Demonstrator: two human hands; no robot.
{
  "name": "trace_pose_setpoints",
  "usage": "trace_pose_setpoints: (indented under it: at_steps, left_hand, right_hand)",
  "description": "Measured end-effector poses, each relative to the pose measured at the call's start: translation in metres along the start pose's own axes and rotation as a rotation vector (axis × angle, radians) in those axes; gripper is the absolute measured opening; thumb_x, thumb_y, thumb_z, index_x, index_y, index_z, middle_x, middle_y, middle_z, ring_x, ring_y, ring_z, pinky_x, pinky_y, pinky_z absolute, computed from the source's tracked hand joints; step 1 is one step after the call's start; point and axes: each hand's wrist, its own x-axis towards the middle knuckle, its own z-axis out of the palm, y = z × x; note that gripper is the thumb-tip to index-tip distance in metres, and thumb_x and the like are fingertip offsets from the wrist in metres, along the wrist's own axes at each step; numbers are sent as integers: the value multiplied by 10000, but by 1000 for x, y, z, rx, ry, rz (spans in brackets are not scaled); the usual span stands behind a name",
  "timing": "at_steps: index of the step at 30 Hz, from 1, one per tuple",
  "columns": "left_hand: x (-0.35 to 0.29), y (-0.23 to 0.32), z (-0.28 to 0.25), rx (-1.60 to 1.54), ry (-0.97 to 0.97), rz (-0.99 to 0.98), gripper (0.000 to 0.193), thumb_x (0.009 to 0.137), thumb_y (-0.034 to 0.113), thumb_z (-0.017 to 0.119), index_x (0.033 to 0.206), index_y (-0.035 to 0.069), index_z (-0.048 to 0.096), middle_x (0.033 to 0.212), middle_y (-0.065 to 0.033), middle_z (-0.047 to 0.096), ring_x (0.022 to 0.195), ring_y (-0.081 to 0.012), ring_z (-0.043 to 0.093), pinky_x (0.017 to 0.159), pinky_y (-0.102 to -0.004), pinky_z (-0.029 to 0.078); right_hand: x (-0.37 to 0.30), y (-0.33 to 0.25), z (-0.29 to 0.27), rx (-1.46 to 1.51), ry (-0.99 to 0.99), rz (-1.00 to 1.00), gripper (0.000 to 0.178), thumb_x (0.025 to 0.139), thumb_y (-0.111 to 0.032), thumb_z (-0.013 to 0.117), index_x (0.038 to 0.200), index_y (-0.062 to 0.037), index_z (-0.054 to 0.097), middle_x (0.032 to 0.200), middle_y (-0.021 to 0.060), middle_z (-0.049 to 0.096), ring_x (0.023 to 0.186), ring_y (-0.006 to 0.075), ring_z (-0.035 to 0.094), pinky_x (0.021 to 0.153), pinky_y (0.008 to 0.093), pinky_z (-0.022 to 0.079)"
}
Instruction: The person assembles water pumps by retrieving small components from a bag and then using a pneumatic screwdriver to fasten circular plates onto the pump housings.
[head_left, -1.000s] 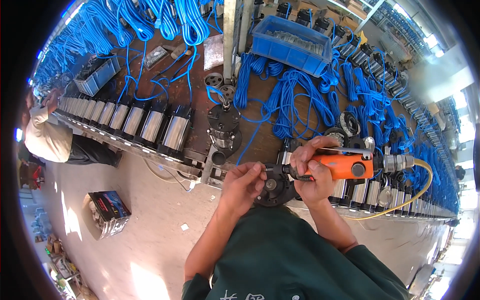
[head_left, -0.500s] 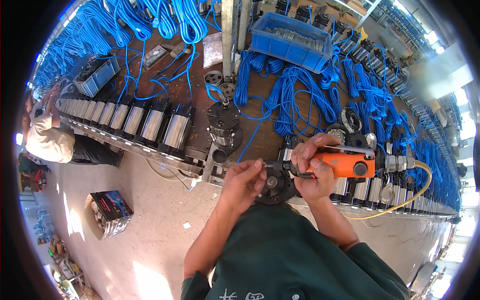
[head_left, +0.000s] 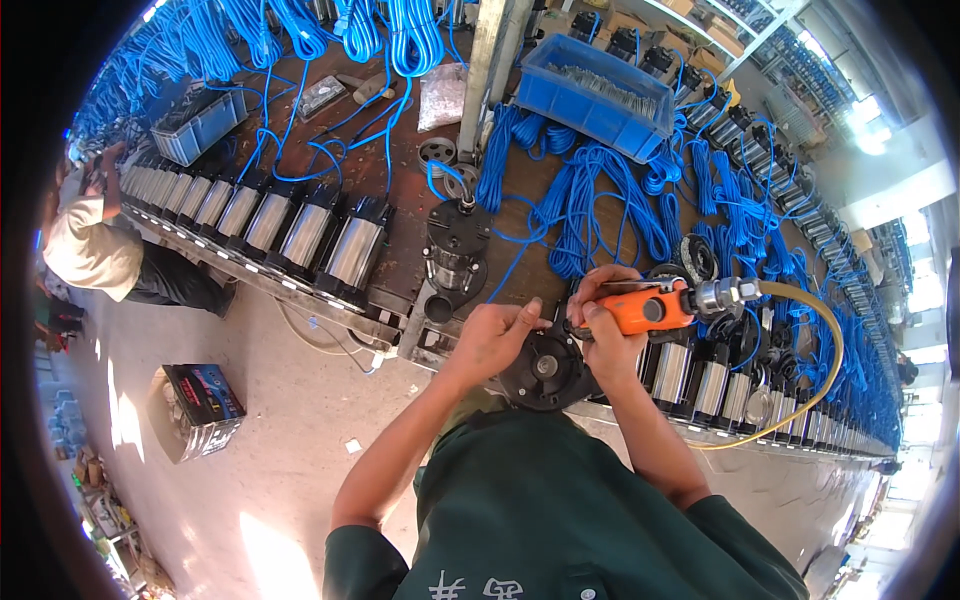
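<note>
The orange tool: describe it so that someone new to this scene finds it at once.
Start at the long workbench strewn with blue cables. At its near edge, the right hand grips the orange tool. It is the only orange thing there, with a yellow hose trailing from its metal end.

Air screwdriver (head_left: 648, 308): orange body, silver coupling. Air hose (head_left: 815, 385): yellow. Pump end cover (head_left: 545, 368): black. Cable coils (head_left: 600, 205): bright blue. Parts bin (head_left: 590, 95): blue. Motor housings (head_left: 300, 232): silver, black caps. Worker's shirt (head_left: 560, 520): dark green.

Bright daylight glares at upper right, sun patches mark the floor (head_left: 250, 480), and fisheye edges bend, perhaps blurring.
</note>
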Motion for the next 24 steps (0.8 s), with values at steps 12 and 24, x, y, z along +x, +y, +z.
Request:
trace_pose_setpoints:
  at_steps: [12,24]
  left_hand:
    - [1,-17,3,-379,89,-105,239,979,191,516,993,-20,627,684,32,498,635,-67,465,538,-246,356]
    - [-43,-6,-15,-1133,382,-219,237,1017,113,409,1153,-55,507,1046,-218,651,872,-278,690,744,-326,574]
  right_hand:
    - [-1,7,12,-170,-152,19,230,800,45,556,1020,-3,513,838,81,593,707,116,577,641,267,500]
    - [-3,-10,8,-13,-174,-102,356,782,42,543,1131,0,491,851,99,581,681,138,560,627,275,478]
